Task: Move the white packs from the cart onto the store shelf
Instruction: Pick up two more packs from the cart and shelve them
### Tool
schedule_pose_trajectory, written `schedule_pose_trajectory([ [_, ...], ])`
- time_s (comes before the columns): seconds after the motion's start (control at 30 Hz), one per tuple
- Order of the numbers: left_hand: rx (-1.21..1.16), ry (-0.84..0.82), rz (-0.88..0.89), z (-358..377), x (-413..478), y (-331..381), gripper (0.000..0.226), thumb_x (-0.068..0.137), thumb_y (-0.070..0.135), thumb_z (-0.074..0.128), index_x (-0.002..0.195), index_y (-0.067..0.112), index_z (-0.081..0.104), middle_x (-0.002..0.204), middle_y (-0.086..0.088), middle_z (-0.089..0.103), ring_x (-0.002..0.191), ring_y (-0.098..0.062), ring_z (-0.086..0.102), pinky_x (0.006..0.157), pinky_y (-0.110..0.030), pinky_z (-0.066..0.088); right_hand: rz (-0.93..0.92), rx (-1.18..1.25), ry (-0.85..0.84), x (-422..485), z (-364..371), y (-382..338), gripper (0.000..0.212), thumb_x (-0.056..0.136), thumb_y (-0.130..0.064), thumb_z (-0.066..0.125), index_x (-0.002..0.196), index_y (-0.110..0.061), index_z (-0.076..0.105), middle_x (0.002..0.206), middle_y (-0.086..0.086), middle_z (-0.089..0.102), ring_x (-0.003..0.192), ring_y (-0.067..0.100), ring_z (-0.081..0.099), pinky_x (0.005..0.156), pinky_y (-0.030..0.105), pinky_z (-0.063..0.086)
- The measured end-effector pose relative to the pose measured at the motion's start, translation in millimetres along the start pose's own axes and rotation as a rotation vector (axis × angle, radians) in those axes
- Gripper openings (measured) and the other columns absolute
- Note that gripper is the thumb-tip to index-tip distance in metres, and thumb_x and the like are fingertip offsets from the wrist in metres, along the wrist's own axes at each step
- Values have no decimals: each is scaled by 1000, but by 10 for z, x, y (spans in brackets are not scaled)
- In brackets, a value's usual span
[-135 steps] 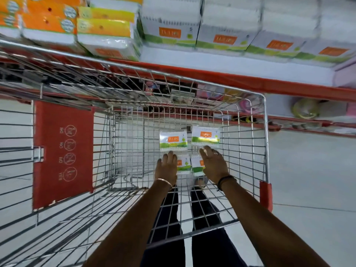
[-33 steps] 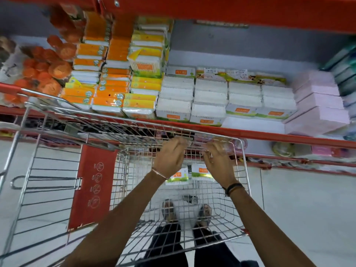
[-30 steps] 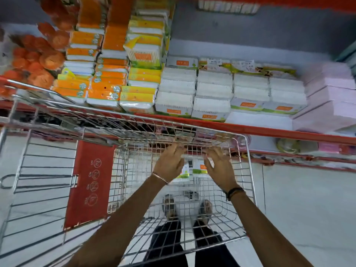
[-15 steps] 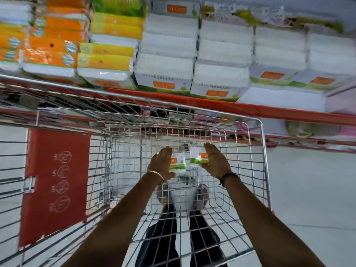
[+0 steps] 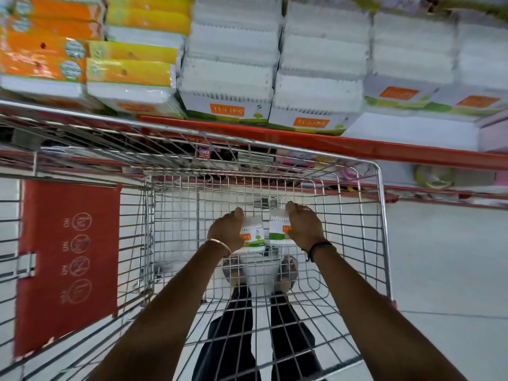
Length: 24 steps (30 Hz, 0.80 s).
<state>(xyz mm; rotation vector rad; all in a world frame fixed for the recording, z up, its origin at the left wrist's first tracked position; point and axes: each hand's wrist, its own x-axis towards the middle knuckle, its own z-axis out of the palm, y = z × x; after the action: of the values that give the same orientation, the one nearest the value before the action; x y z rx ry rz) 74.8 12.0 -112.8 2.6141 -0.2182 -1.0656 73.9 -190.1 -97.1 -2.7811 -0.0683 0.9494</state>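
L hand (image 5: 226, 232) & R hand (image 5: 303, 228), fingers clamped on one white pack (image 5: 253, 236) each, other pack (image 5: 279, 228) alongside, down inside wire cart (image 5: 380, 215) below stocked shelf (image 5: 357, 147).

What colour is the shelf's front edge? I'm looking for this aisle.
Red-orange; the store shelf's painted metal front edge shows best in the head view.
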Motion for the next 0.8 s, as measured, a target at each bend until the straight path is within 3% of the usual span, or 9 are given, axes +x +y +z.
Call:
schedule_pose_trajectory([
  [0.07,-33,-34,2,-45,-97,24,63,72,15,69,125,13,36,122,-16,57,107,-37,58,85,-43,53,-2,40,15,-91,-36,-22,62,78,4,61,134,-9,38,132,14,54,115,36,53,91,39,46],
  [0.2,108,-84,42,-172,-345,135,61,79,20,62,135,17,38,139,-7,45,127,-27,44,98,-46,48,-13,94,1,-321,-142,-48,63,79,11,54,137,-13,42,138,8,49,122,31,48,96,40,48],
  [0.57,118,206,10,-1052,-1117,703,54,79,20,63,130,25,48,135,-2,51,120,-26,53,94,-43,51,-49,121,100,-1024,-1197,-132,58,76,0,71,129,-17,53,136,5,53,123,26,52,97,37,49],
  [0.7,126,253,35,-1359,-1292,938,56,81,19,63,134,24,44,143,-4,43,126,-27,47,97,-45,49,-29,123,156,-1224,-1618,-128,53,77,0,67,126,-15,54,133,10,53,120,28,53,93,37,50],
  [0.8,113,322,79,-1564,-1404,1154,57,80,17,63,134,23,44,138,-5,47,122,-29,50,94,-46,51,-7,207,198,-1357,-1895,-50,51,74,1,69,121,-15,58,128,11,57,119,28,55,95,35,50],
])
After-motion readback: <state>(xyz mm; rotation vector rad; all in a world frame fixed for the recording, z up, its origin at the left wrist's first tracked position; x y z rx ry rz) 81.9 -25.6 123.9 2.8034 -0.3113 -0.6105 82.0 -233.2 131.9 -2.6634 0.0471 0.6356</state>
